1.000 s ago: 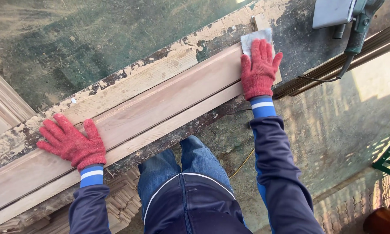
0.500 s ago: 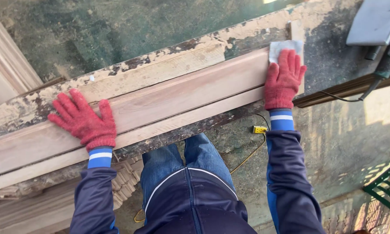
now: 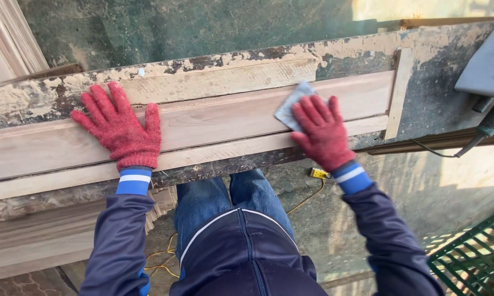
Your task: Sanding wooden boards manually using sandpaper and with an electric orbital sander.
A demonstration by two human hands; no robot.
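Observation:
A long pale wooden board (image 3: 219, 118) lies across a paint-flaked workbench (image 3: 214, 60). My left hand (image 3: 120, 129), in a red knit glove, presses flat on the board's left part with fingers spread. My right hand (image 3: 319, 131), also in a red glove, presses a grey sheet of sandpaper (image 3: 291, 107) onto the board near its middle. Both sleeves are dark blue with blue and white cuffs.
A grey power sander (image 3: 488, 66) with a dark cord (image 3: 450, 140) rests at the bench's right end. A short wooden stop strip (image 3: 399, 90) crosses the board's right end. A yellow cable (image 3: 312, 189) lies on the floor, a green metal grid (image 3: 474, 257) at bottom right, stacked mouldings (image 3: 8, 41) top left.
My right hand has slid the sandpaper leftward along the board, from its right end toward the middle. My left hand stays pressed on the board. The view has shifted.

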